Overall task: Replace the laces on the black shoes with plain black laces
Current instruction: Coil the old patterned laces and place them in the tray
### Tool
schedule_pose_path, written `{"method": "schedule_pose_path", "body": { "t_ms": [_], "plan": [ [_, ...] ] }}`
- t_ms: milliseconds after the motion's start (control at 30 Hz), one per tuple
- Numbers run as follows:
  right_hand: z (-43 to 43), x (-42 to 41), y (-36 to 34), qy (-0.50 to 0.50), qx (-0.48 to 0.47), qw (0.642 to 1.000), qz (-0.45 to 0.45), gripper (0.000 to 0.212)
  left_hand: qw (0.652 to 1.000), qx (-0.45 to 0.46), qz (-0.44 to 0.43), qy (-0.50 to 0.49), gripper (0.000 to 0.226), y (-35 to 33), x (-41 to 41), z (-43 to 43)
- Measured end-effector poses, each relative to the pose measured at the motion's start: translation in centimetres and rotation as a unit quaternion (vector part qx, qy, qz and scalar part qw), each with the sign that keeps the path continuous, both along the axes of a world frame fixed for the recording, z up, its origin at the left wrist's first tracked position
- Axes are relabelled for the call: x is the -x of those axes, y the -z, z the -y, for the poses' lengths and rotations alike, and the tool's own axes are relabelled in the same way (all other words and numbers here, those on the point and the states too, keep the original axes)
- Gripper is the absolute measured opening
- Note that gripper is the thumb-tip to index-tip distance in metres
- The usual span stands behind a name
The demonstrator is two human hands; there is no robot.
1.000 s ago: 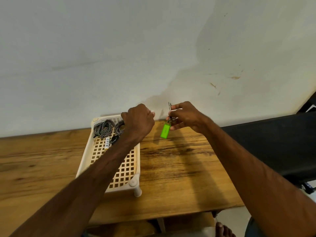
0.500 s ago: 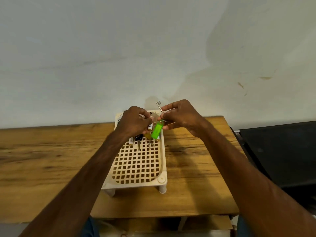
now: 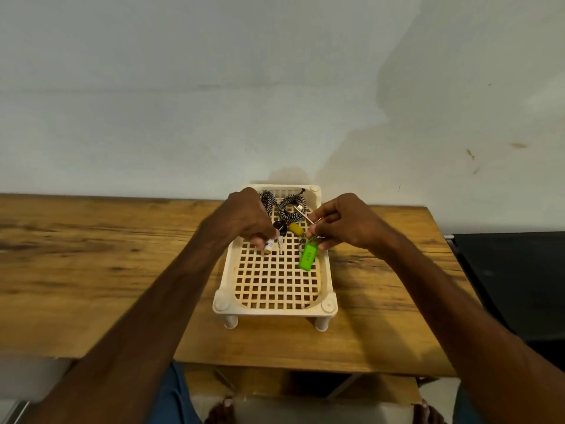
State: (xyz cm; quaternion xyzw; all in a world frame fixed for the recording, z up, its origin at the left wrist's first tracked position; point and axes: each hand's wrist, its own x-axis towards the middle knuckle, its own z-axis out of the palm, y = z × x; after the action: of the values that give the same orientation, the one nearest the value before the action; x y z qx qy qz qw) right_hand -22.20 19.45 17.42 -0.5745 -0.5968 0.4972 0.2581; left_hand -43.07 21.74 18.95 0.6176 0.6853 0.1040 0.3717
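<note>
A: What changed?
B: The right hand has carried the key, pinched tight, from beside the tray to over it. The green tag now dangles inside. The left hand, earlier at the tray's far end, now clamps a small white tube.
A: Task impact?
B: Sorting clutter, I'd guess. No black shoes or plain black laces in view.
A: Counts?
B: Two black-and-white lace coils, one black fob, one yellow piece, one wooden table.
</note>
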Motion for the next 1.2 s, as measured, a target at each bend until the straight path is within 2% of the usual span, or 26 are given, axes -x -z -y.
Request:
{"method": "schedule_pose_path", "body": {
  "t_ms": [300,500,767,867,933,1067,1200],
  "plan": [
    [2.1,1.4,-0.1,0.005,0.024,1.0,-0.01,0.024,0.998,0.05,-0.049,-0.005,0.027,0.1,2.2,1.1],
    [2.4,2.0,-0.1,0.002,0.059,0.997,-0.047,0.016,1.0,0.017,-0.019,-0.013,0.029,1.4,2.0,1.7],
    [3.0,4.4,0.8,0.009,0.082,0.996,-0.035,0.015,1.0,-0.004,-0.019,-0.005,0.029,1.8,1.6,1.8],
    [3.0,5.2,1.3,0.025,0.045,0.999,-0.002,0.011,0.999,-0.017,-0.051,-0.002,0.032,2.0,1.2,1.6],
    [3.1,5.6,1.6,0.033,-0.002,0.998,0.045,0.006,0.995,-0.041,-0.09,0.003,0.039,2.0,1.0,1.3],
    [3.1,5.8,2.3,0.023,-0.103,0.983,0.148,0.011,0.986,-0.077,-0.147,0.01,0.043,2.4,0.8,0.9],
    [3.0,5.6,1.9,0.045,-0.151,0.98,0.121,0.009,0.985,-0.072,-0.159,0.012,0.045,2.5,0.7,0.6]
  ]
}}
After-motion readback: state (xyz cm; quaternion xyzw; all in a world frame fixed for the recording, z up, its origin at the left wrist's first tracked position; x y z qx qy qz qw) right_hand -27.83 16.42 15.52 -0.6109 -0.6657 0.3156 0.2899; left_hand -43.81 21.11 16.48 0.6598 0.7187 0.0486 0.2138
